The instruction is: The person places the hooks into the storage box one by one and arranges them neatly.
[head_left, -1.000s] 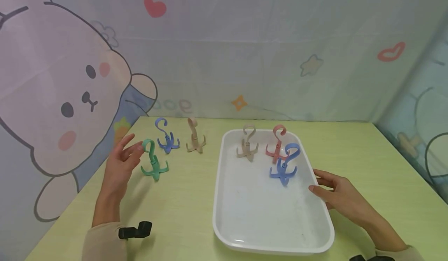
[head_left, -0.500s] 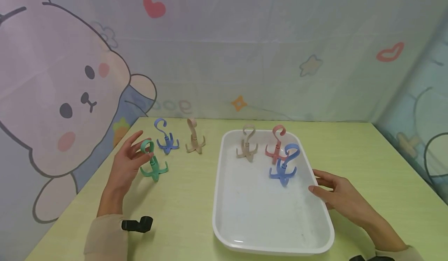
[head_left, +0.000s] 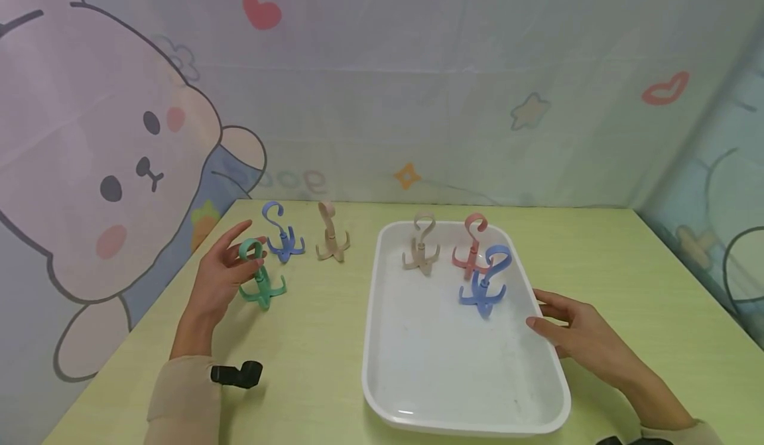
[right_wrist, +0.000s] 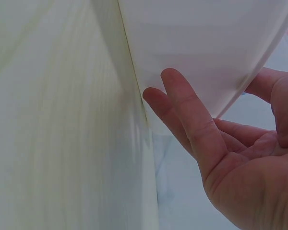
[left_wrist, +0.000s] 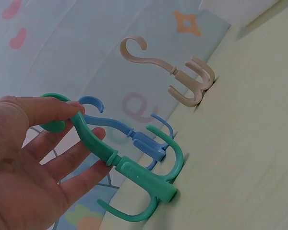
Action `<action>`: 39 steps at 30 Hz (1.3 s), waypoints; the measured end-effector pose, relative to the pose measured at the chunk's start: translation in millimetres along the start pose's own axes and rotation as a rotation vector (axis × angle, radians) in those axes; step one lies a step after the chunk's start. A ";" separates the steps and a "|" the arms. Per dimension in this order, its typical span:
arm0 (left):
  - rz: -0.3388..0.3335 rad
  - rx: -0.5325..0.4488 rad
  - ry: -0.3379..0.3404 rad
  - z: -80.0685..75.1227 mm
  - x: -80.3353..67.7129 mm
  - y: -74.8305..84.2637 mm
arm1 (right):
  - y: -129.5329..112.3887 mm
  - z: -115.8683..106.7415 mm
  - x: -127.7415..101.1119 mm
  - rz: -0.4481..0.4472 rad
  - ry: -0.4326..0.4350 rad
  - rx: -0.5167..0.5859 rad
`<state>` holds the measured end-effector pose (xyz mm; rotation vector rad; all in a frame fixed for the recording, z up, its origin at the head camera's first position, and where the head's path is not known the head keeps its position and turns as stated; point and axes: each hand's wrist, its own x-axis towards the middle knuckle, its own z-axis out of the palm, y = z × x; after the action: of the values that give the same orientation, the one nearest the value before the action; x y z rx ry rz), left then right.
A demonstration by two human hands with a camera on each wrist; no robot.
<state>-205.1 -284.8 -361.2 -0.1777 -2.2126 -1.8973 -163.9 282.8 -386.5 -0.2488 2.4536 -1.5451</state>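
A green multi-prong hanging hook (head_left: 260,289) stands on the table at the left. My left hand (head_left: 217,276) has its thumb across the hook's curved neck and its fingers behind, pinching it near the top. In the left wrist view the green hook (left_wrist: 144,179) leans with its prongs at the tabletop. My right hand (head_left: 575,329) holds the right rim of a white tray (head_left: 453,365), thumb over the edge, other fingers along the outer wall. In the right wrist view two fingers of my right hand (right_wrist: 230,163) lie under the tray's side (right_wrist: 197,43).
A blue hook (head_left: 286,243) and a beige hook (head_left: 332,243) stand behind the green one. Inside the tray are a grey-beige hook (head_left: 422,256), a pink hook (head_left: 471,259) and a blue hook (head_left: 482,296). A printed curtain (head_left: 370,100) hangs behind the table (head_left: 310,379).
My left hand has moved right and slightly forward, bringing thumb and fingers around the green hook's top. The right hand and the tray have stayed still.
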 end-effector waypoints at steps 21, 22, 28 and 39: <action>-0.003 -0.001 0.007 5.6 1.9 -2.6 | 0.5 0.3 -1.5 0.013 -0.004 -0.001; 0.000 0.001 0.006 5.7 2.0 -3.0 | 0.6 0.2 -1.3 0.013 -0.004 0.002; 0.017 0.014 -0.001 6.2 2.6 -5.3 | 0.3 0.0 -1.1 0.010 -0.006 0.005; 0.006 -0.014 -0.008 5.6 2.3 -2.5 | -1.8 -0.6 -0.9 0.006 -0.008 0.014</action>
<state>-208.4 -279.8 -363.9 -0.1947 -2.2024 -1.9126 -163.2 282.8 -384.5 -0.2446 2.4341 -1.5552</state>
